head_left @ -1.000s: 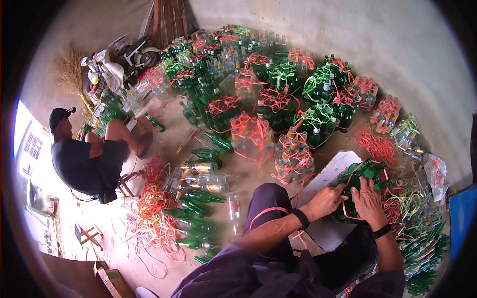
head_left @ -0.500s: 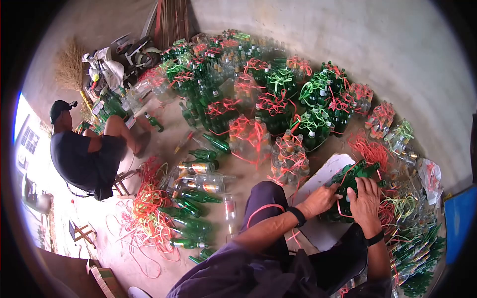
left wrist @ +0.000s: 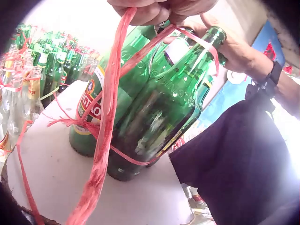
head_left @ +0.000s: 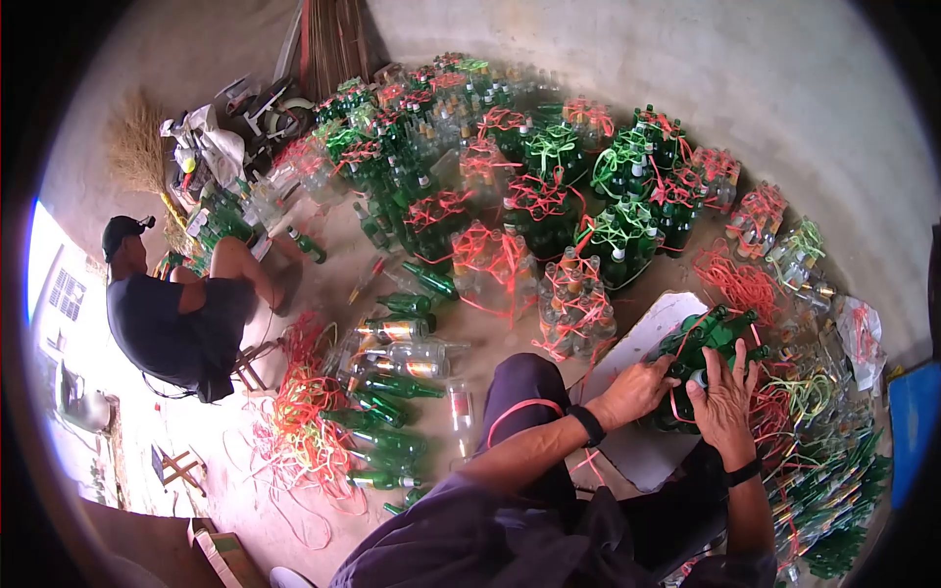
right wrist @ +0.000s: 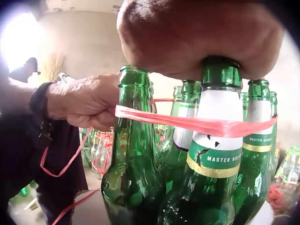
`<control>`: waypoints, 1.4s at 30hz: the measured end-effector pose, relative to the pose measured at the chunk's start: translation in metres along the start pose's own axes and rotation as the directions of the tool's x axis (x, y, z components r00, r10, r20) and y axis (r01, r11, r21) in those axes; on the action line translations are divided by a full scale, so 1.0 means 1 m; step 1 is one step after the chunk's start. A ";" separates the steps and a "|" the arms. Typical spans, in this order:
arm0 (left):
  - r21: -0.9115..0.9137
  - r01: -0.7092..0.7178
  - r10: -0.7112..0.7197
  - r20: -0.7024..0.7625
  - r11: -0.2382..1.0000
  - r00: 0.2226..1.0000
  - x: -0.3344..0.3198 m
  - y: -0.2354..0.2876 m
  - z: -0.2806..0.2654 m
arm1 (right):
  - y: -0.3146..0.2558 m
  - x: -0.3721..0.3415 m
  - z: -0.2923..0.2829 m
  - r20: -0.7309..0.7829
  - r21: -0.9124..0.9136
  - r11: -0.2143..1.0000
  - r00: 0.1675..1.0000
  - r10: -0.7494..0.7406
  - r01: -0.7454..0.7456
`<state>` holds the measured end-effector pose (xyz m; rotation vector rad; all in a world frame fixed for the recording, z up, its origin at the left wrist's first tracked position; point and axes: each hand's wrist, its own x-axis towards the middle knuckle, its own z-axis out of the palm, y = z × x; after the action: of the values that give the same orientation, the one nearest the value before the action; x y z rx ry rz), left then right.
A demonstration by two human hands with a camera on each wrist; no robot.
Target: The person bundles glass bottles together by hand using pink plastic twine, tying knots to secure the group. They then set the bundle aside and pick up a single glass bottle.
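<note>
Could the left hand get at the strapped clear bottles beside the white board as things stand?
Probably yes: the clear bottles stand just past the white board and nothing seems to block the left hand, though it pinches red strap and would likely have to let go first.

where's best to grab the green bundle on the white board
Probably the wide lower part of the bundle, a palm coming from either side: it stands upright, a strap rings it there, and the right hand is over the tops.
</note>
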<state>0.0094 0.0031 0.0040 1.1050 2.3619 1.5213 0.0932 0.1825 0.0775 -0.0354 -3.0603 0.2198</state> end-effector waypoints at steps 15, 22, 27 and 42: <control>0.085 -0.020 0.032 -0.145 0.996 0.989 -0.020 0.007 0.007 | -0.002 0.001 0.003 -0.045 0.038 0.997 0.997 0.062 -0.060; 0.022 0.038 -0.034 -0.148 0.999 0.988 -0.044 0.025 0.003 | 0.000 0.001 0.009 -0.075 0.042 0.998 0.996 0.051 -0.048; -0.108 0.077 -0.089 -0.115 0.991 0.989 -0.065 0.033 0.003 | -0.002 0.000 0.007 -0.093 0.044 0.997 0.993 0.069 -0.065; -0.209 0.127 -0.125 0.020 0.970 0.992 -0.136 0.061 -0.006 | -0.005 -0.014 0.013 -0.393 0.053 0.998 0.920 0.004 0.018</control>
<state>0.1365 -0.0737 0.0203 0.8934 2.1597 1.6709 0.1058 0.1753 0.0646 -0.0583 -2.6516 0.2615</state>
